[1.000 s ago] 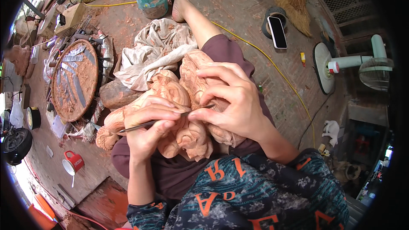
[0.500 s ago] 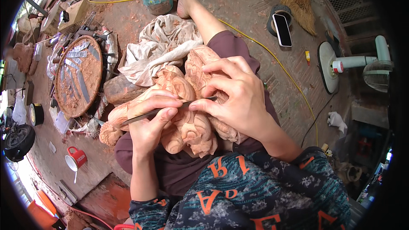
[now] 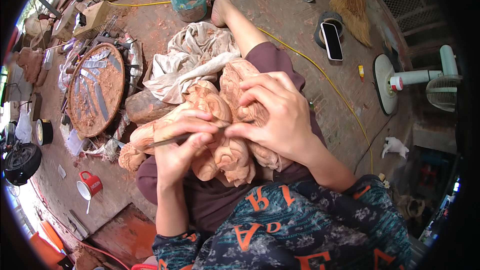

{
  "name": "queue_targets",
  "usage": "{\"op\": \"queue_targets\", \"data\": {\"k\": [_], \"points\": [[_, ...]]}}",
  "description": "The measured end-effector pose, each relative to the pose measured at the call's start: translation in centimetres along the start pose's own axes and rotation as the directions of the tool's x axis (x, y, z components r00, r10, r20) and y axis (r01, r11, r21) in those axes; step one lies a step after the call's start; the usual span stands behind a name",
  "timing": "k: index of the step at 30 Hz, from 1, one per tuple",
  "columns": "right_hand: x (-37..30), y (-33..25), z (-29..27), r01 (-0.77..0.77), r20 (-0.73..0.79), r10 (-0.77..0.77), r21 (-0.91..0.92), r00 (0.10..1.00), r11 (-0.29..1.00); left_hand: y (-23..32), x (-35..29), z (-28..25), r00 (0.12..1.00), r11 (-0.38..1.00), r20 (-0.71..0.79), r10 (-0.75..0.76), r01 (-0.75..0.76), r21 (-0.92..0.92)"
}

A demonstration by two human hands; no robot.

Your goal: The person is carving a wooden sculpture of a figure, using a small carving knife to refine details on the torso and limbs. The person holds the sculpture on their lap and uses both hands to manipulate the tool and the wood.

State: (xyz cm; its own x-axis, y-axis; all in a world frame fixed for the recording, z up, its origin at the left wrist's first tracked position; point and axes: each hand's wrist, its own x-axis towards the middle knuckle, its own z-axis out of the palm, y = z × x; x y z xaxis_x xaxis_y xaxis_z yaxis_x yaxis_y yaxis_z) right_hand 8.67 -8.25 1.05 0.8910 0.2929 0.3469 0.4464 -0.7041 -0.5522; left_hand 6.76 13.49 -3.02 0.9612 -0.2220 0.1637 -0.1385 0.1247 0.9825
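Resting on the lap (image 3: 202,205), the carved wood (image 3: 232,157) lies beneath both hands. Over the carving's left part, the left hand (image 3: 179,151) pinches a slim dark tool (image 3: 167,141); over its right part, the right hand (image 3: 285,117) curves, fingers bent, and I cannot tell whether it grips anything. Left of the carving stands a round tray (image 3: 123,82); just beyond the carving, a crumpled cloth (image 3: 187,65); well beyond it, a teal bucket (image 3: 187,7)

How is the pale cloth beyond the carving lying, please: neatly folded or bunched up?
Bunched up: the pale cloth lies in loose, uneven creases beyond the carving, with no neat fold showing.
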Motion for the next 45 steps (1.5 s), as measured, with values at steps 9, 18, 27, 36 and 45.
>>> {"op": "queue_targets", "data": {"k": [9, 18, 27, 36, 45], "points": [[0.8, 0.0, -0.7, -0.071, 0.122, 0.071, -0.001, 0.990, 0.997, 0.8, 0.0, 0.1, 0.992, 0.996, -0.085, -0.093, 0.092, -0.017], [-3.0, 2.4, -1.6, -0.130, 0.025, 0.138, 0.532, 0.990, 0.837, 2.0, -1.6, 1.9, 0.981, 0.991, -0.164, -0.101, 0.114, 0.070], [-7.6, -0.6, -3.0, 0.114, -0.196, -0.109, 0.018, 0.975, 0.993, 4.8, -6.6, 3.7, 0.961, 0.959, -0.243, 0.129, -0.059, 0.276], [-0.9, -0.1, -3.7, 0.233, 0.203, -0.378, 0.507, 0.903, 0.830, 5.7, -7.3, 9.3, 0.963, 0.823, -0.230, 0.140, 0.016, 0.568], [4.3, 1.7, 0.3, 0.351, 0.489, -0.715, 0.640, 0.500, 0.683, 5.9, -4.7, 8.1, 0.932, 0.807, -0.352, -0.092, 0.277, 0.522]]}}
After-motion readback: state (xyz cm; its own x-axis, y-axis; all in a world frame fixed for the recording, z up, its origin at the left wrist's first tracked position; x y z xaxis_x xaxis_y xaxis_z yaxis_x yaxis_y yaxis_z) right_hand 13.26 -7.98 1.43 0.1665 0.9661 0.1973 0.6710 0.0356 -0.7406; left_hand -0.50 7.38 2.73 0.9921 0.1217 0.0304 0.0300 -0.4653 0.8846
